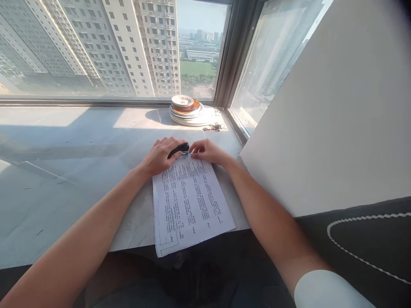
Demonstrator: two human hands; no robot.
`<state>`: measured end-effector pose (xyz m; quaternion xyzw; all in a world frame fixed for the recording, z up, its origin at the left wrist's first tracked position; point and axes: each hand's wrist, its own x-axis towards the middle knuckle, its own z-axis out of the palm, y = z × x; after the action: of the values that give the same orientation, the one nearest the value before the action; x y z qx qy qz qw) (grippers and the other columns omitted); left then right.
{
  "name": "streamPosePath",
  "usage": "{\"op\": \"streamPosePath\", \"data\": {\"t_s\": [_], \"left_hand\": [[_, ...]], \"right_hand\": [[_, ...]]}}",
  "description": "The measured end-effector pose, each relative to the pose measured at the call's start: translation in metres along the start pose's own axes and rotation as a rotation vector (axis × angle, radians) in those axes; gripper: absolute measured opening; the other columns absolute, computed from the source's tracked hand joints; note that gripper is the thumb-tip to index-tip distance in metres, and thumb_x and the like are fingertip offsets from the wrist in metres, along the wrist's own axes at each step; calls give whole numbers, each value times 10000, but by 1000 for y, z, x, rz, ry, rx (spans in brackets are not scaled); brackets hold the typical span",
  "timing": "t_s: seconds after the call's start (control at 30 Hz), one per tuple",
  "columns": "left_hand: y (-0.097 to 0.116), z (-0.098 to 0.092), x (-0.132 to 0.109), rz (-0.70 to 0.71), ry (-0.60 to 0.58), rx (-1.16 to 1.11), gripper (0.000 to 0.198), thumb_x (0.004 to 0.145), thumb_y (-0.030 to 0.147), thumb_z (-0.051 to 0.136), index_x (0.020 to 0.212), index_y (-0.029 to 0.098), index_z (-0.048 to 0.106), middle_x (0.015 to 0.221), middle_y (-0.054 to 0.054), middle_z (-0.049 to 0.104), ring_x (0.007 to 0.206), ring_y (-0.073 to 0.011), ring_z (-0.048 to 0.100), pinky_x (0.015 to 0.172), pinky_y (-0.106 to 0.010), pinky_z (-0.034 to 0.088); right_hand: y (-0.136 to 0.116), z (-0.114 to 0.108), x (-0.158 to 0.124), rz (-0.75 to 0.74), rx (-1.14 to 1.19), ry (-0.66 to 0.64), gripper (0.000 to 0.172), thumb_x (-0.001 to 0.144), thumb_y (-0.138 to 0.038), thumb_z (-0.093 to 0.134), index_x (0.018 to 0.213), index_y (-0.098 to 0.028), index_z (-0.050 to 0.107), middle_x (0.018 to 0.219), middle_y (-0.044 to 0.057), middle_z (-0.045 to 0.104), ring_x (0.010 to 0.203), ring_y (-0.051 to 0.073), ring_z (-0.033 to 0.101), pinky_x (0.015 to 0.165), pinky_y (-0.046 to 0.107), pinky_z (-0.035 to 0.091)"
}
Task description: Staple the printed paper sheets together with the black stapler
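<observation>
A black stapler (180,149) with a shiny metal lower part lies at the top edge of some printed paper sheets (194,201). My left hand (162,155) is closed over the stapler from the left, its fingers across the back and the thumb along the near side. My right hand (207,150) is at the stapler's right end, thumb and forefinger pinched together by the paper's top edge. Whatever sits between those fingertips is too small to make out. The sheets are covered in dense print, and their lower end hangs past the ledge's front edge.
A stack of plates and small dishes (186,112) stands by the window corner, with a bunch of keys (214,127) beside it. The pale marble ledge (80,188) runs left under the window (128,51). A white panel (337,115) rises close on the right.
</observation>
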<state>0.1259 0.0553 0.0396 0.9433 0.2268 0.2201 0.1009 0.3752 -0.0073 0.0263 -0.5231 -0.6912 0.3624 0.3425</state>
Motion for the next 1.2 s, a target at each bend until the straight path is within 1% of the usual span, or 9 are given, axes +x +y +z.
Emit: {"op": "streamPosePath", "data": {"t_s": [0.07,0.2,0.4,0.53,0.7,0.8,0.9,1.03,1.2], "left_hand": [[-1,3,2,19,9,-34,433,1037,319,484,1464,366,536,1305,-50,678,1168,-274,606,1017,-469,442],[-6,6,2,-15,52,-77,439,1013,262,497,1420,381,612,1197,-43,703,1111,-261,631,1015,-471,465],[-2,2,1,-14,68,-141,400,980,275,533,1332,369,698,1238,-20,736,1131,-252,645,1065,-484,485],[1,2,2,-14,100,-161,366,976,312,555,1297,357,726,1231,-25,746,1133,-256,657,1070,-489,504],[1,3,1,1,138,-181,347,1004,378,552,1301,326,724,1236,-43,740,1153,-240,663,1059,-451,529],[2,1,-1,-17,124,-171,366,1025,429,524,1329,329,703,1272,-34,725,1176,-240,660,1053,-456,536],[3,-1,-1,-23,113,-161,380,1028,464,516,1339,337,693,1284,-20,721,1194,-247,655,1054,-470,537],[1,0,-1,-4,113,-145,360,1023,462,522,1319,360,700,1258,-16,735,1209,-249,650,1052,-482,543],[-1,1,0,21,80,-93,363,1033,440,488,1335,398,686,1269,5,733,1242,-255,639,1068,-505,524]], "right_hand": [[1,0,0,-17,-20,1,172,792,-291,735,920,-181,769,827,39,715,760,161,623,724,312,491],[2,-1,1,-29,-13,-2,158,788,-278,730,894,-174,785,818,51,730,779,178,643,733,323,504],[-6,-2,-4,-11,40,48,118,782,-288,759,840,-188,781,853,70,751,846,224,658,795,375,543],[-11,0,-5,23,73,81,116,764,-281,792,825,-188,760,845,72,742,879,250,653,806,398,558],[-8,3,0,42,71,93,182,755,-234,793,916,-162,752,827,77,714,909,259,638,819,398,559],[-7,4,2,38,75,117,239,761,-249,794,976,-156,748,838,73,713,915,261,636,831,404,563],[-7,4,2,33,78,140,254,768,-277,794,983,-153,742,849,66,718,919,253,639,844,393,563],[-8,5,4,40,72,158,272,769,-291,798,988,-140,738,845,64,718,921,247,643,844,374,563],[-7,5,5,33,78,149,233,775,-248,773,981,-141,746,852,64,718,929,245,645,857,376,564]]}}
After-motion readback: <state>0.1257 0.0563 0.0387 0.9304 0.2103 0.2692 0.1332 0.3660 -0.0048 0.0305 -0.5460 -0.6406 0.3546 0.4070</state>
